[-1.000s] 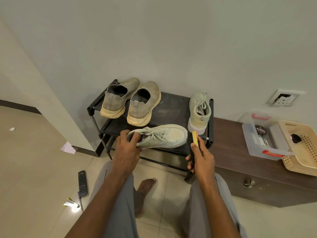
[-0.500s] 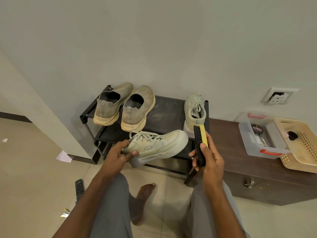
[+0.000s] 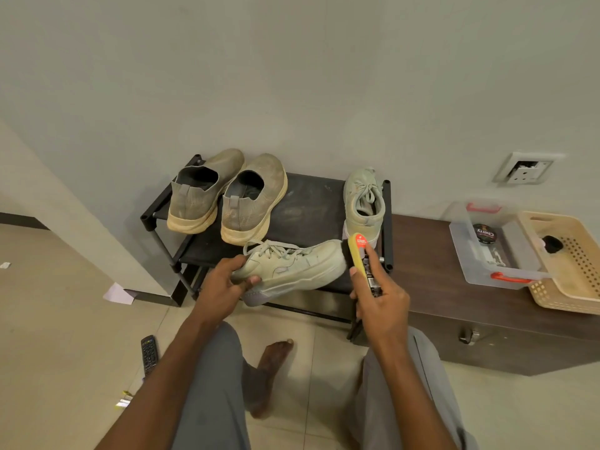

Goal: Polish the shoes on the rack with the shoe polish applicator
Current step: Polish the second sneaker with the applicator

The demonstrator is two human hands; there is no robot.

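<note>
My left hand [image 3: 224, 280] grips the heel end of a pale green laced sneaker [image 3: 298, 264], held off the front of the black shoe rack [image 3: 305, 206] with its toe pointing right. My right hand [image 3: 380, 300] holds the yellow and black shoe polish applicator [image 3: 360, 254] upright, its dark sponge face against the sneaker's toe. The matching green sneaker [image 3: 365, 203] stands at the rack's right end. Two tan slip-on shoes [image 3: 227, 196] sit side by side on the rack's left half.
A dark wooden low cabinet [image 3: 454, 306] stands right of the rack, carrying a clear box [image 3: 487, 251] with a polish tin and a beige basket [image 3: 565, 264]. A remote control [image 3: 149, 354] lies on the tiled floor at left. My bare foot [image 3: 269, 371] is below the rack.
The left hand lifted the green sneaker off the rack's front and tilted it. The right hand raised the applicator and brought it up to the sneaker's toe.
</note>
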